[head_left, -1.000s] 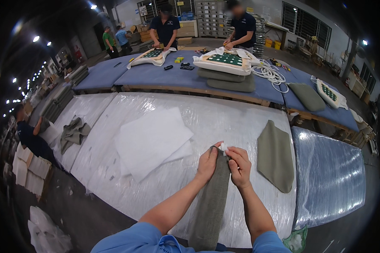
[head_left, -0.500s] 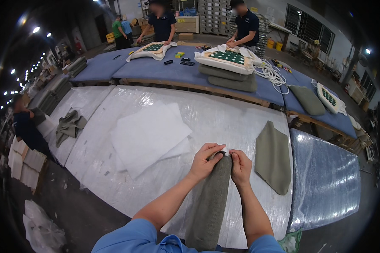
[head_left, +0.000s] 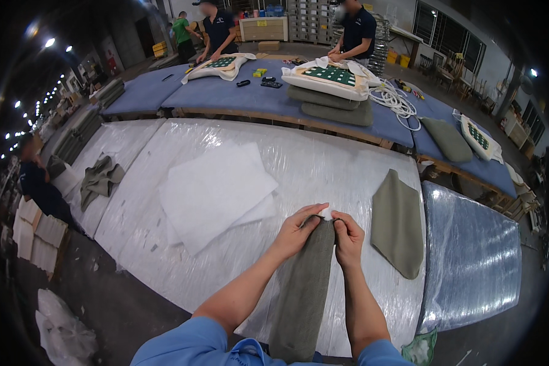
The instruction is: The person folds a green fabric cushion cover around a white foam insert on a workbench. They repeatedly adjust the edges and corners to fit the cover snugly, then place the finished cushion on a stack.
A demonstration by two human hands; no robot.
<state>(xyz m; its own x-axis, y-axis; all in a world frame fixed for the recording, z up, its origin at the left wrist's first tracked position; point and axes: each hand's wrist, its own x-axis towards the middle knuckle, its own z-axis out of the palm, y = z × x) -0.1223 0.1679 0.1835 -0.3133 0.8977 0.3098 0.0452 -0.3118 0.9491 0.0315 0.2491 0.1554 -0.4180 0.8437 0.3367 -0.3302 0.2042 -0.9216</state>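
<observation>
Two pinch grips on the far end of a grey-green fabric strip; folded or tubular, cannot tell. At left hand, thumb and fingers closed on one edge; at right hand, same on the opposite edge, with white piece just between. Held out over plastic-wrapped bench, near end by blue shirt. Probably best to tension evenly from both sides, keep edges level, avoid bunching, watch for twist. White sheets to left, flat fabric panel to right.
</observation>
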